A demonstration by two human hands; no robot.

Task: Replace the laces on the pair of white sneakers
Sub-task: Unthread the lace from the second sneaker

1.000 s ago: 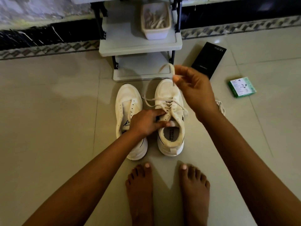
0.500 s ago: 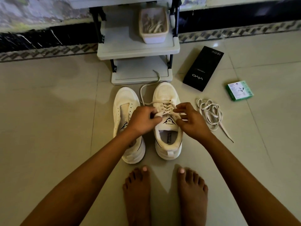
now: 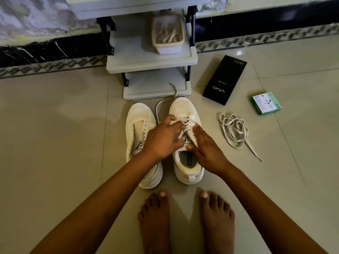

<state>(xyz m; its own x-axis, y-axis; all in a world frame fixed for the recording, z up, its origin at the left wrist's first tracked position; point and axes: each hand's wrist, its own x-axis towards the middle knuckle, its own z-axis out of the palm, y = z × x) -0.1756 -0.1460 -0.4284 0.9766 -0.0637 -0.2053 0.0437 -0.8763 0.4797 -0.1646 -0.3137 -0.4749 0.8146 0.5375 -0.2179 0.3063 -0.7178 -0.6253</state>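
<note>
Up top, tub point(image 3: 167, 47) holds laces point(image 3: 167, 34).

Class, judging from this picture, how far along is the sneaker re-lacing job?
Done: the left sneaker has empty eyelets, and a loose lace lies on the floor. In hand: both hands, left hand and right hand, work the laces on the right sneaker. Left: lacing the left sneaker.

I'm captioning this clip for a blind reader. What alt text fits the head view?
Seen from above, a person's left hand and right hand work the lace on the right sneaker, beside an unlaced left sneaker on a tiled floor. A loose lace, a black box and a green box lie to the right.
</note>
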